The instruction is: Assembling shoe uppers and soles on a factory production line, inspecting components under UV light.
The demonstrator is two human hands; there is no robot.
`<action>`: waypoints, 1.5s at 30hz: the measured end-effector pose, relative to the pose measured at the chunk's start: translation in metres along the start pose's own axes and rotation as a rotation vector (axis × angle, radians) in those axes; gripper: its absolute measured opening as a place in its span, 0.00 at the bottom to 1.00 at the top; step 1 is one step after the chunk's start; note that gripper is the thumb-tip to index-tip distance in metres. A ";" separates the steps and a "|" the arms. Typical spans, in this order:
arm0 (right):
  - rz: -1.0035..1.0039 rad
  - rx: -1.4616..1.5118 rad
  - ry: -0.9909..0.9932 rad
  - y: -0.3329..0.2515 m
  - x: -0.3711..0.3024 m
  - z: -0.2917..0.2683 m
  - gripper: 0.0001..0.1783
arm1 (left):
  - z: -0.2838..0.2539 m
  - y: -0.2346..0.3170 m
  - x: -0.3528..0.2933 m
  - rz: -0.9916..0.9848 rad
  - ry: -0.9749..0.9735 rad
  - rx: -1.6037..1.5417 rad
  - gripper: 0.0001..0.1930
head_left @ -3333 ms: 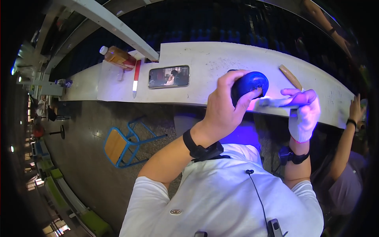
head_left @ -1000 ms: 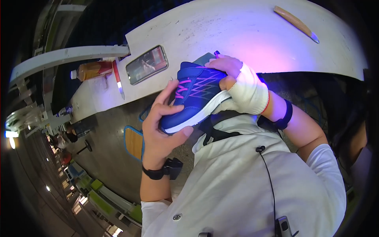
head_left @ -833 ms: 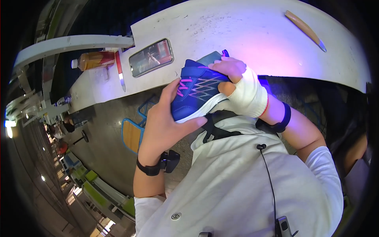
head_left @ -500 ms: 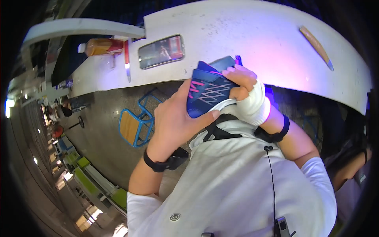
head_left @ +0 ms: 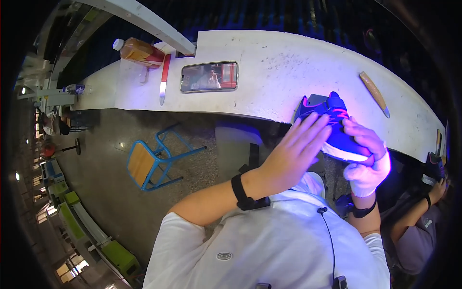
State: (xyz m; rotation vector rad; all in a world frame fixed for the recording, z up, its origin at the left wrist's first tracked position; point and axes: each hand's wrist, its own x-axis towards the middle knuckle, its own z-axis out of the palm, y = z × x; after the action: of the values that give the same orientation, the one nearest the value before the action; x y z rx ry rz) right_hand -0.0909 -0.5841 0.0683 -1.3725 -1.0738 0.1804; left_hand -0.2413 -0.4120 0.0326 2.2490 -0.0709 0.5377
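Note:
A dark navy shoe [head_left: 342, 138] with pink laces and a white sole is held at the table's near edge, lit by purple-blue light. Its toe points toward me and to the right. My right hand [head_left: 369, 156], in a white fingerless glove, is closed around the toe end. The stretched fingers of my left hand [head_left: 293, 151] lie against the side of the shoe near the laces; this hand is open. Part of the shoe's side is hidden behind those fingers.
On the white table [head_left: 269, 72] lie a phone [head_left: 209, 81], a red-handled knife [head_left: 165, 70], a wooden-handled blade [head_left: 373, 91] and a bottle of amber drink [head_left: 142, 53]. A blue-framed stool [head_left: 142, 164] stands on the floor. A co-worker's arm [head_left: 409, 221] shows at right.
The shoe has moved right and turned from its side to show its laces and toe. My left hand has loosened from its grip to flat fingers. The view has shifted.

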 end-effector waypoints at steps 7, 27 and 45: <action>0.006 -0.158 -0.092 -0.020 0.016 0.010 0.39 | 0.011 -0.017 0.001 -0.056 0.197 -0.236 0.27; 0.016 0.073 0.068 0.011 -0.015 -0.024 0.24 | 0.023 0.003 0.038 -0.096 0.199 -0.408 0.25; 0.704 0.168 0.359 0.067 -0.042 -0.084 0.32 | -0.037 -0.054 0.091 -0.032 -0.184 -0.271 0.36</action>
State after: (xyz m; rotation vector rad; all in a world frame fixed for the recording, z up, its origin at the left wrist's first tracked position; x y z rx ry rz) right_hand -0.0237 -0.6532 0.0045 -1.5098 -0.2425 0.5037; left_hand -0.1598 -0.3372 0.0532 2.0248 -0.1901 0.2836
